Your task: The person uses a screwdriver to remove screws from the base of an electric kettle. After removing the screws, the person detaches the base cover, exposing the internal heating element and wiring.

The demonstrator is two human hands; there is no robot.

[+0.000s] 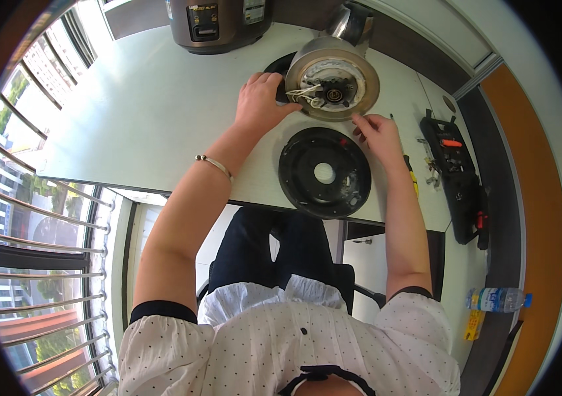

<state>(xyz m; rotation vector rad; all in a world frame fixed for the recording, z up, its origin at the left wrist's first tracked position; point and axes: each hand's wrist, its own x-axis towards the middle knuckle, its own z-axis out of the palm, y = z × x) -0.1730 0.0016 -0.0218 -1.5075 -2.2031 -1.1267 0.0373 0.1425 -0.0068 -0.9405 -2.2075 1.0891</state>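
Dotted shirt [254, 350] nearest. Black disc [320, 148] lies flat on the table [136, 119], presumably there for easy reach. Right hand [380, 135], wrist bent inward, fingers half-curled at the kettle's [334, 74] rim; grip cannot be told. Left hand [258, 102], arm extended, clasps the handle [281, 64], apparently steadying the kettle, wired underside facing the wearer, beyond the disc.

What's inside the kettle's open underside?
In the kettle: pale wires to the left, a round black fitting near the middle, whitish patches around it. What lies beneath the fitting is covered; the wires' far ends can't be traced.
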